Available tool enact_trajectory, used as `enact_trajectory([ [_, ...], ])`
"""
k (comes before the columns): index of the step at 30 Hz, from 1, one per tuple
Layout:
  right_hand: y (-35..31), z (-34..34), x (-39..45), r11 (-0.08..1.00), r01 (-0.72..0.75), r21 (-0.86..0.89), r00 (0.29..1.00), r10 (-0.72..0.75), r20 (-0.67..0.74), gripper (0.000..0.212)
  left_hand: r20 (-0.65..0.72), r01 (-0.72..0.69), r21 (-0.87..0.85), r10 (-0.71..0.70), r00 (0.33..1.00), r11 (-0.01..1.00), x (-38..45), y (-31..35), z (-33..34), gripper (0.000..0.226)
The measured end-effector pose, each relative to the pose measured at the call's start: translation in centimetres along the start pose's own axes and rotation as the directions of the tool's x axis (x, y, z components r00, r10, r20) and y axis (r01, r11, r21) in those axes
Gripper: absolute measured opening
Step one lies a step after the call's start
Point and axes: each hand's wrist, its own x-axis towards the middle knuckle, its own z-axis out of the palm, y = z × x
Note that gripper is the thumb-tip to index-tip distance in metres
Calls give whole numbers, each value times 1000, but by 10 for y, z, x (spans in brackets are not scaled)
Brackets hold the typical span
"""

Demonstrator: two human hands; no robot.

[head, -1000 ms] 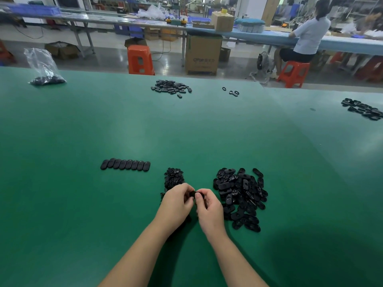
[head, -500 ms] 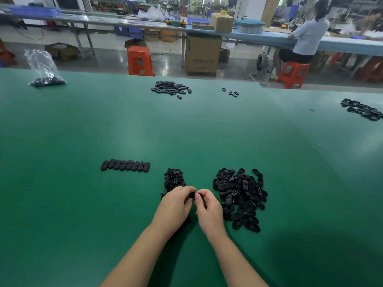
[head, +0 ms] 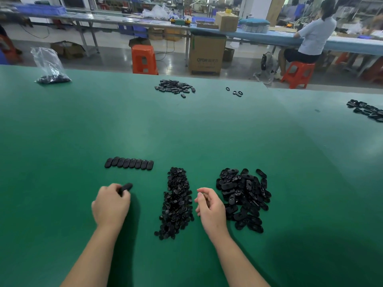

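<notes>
One small black oval plastic piece (head: 126, 186) is pinched by the left hand (head: 110, 206), low over the green table (head: 186, 131), just below a neat row of black oval pieces (head: 129, 163). The right hand (head: 209, 206) is held loosely curled with nothing in it, between a heap of tiny black bits (head: 177, 204) and a pile of bigger black oval shells (head: 243, 195).

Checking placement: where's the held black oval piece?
Head view, left: oval piece pinched in the left hand, below the oval row, left of the small-parts pile.
</notes>
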Motion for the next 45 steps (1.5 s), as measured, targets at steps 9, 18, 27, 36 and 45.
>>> enact_trajectory([
  [9, 2, 1, 0, 1000, -7, -23, 1000, 7, -1, 14, -17, -240, 172, 246, 969, 955, 5, -23, 1, 27],
  [18, 0, 2, 0, 999, 2, -42, 1000, -2, 2, 16, 26, -83, 412, 79, 997, 908, 37, -31, -11, 38],
  [27, 0, 2, -1, 999, 4, -46, 1000, -4, 10, 16, 77, -51, 438, 19, 997, 897, 56, -30, -7, 44],
  [36, 1, 3, 0, 999, 5, -50, 1000, -4, 10, 17, 98, -50, 434, 8, 995, 899, 63, -23, -5, 46],
  [45, 2, 3, 0, 999, 3, -42, 1000, -3, 7, 18, 104, -69, 447, 25, 994, 892, 63, -20, -4, 46],
])
